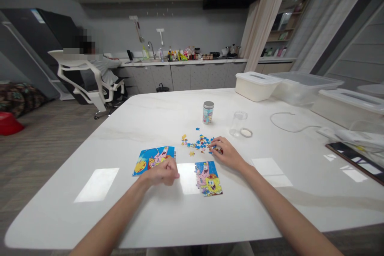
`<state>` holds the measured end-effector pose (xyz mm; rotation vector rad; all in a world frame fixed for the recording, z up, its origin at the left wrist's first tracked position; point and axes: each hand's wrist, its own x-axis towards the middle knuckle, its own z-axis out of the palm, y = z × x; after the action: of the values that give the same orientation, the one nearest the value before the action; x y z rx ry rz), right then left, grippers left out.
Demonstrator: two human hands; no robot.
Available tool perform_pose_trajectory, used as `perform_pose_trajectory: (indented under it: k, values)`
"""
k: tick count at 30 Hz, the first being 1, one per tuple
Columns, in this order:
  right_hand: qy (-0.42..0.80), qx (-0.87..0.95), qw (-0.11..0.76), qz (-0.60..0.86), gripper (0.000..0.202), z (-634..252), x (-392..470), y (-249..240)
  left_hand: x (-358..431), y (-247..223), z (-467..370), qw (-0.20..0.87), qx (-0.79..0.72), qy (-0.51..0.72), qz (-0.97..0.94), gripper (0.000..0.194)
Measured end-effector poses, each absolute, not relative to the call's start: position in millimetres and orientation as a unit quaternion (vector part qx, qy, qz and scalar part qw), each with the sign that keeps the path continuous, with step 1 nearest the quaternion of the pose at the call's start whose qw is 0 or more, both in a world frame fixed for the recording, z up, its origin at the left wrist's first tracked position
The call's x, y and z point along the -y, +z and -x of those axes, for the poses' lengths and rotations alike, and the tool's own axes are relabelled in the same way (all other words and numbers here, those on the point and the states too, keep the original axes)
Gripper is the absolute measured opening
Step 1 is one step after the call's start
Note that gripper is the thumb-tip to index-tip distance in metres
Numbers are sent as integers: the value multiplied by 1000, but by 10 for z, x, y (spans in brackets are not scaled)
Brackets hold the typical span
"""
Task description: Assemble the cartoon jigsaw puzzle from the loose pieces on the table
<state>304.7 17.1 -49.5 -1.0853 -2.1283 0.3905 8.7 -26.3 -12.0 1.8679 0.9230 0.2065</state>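
Note:
My left hand (165,172) is closed, knuckles up, over the near right corner of a picture sheet (147,157) with cartoon figures on blue. Whether anything is inside its fingers is hidden. Loose jigsaw pieces (201,142) lie scattered in a small heap, mostly blue with some yellow. At the heap's right edge, my right hand (227,154) reaches down with bent fingers and thumb apart, touching pieces there. A partly joined jigsaw puzzle (209,179) lies flat between my forearms, showing a pink and a yellow cartoon figure; its left edge is uneven.
Behind the pieces stands a printed tin with a silver lid (208,113). To its right are a clear jar (239,123) and a round lid (246,132). White boxes (256,87), a cable (280,128) and a dark tablet-like device (357,160) occupy the right side. A person (103,68) sits far left.

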Motion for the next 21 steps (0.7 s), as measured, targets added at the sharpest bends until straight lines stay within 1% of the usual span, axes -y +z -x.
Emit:
perform_pose_trajectory:
  k: [2,4,5,9,12,13,14,16,18,19,21]
  values:
    - [159,817,358,424,13,-3048,-172,-497,240,-117,31,518,-343,41,-783,70]
    - [163,811,362,430,15,-3050,-169,-499,239,-118,99,534,-292,-17,-793,73]
    - [164,808,362,435,16,-3052,-167,-500,247,-121,107,531,-290,-28,-796,75]
    - [164,795,368,453,16,-3067,-164,-511,270,-59,-7,488,-361,55,-793,79]
    - [153,784,380,466,15,-3078,-176,-531,179,139,-173,448,-396,99,-795,68]
    - [149,780,383,472,15,-3081,-181,-539,124,218,-230,424,-410,110,-800,62]
    - [144,775,385,480,15,-3083,-186,-545,63,289,-283,342,-440,96,-825,56]
    - [135,767,390,492,14,-3084,-194,-554,-62,374,-368,138,-501,44,-853,44]
    - [130,759,398,498,15,-3085,-198,-556,-157,353,-416,83,-530,37,-843,31]
    - [130,756,402,499,15,-3086,-199,-556,-187,306,-425,66,-544,36,-836,27]
    - [133,750,411,501,16,-3089,-202,-554,-210,173,-420,49,-560,27,-826,31]
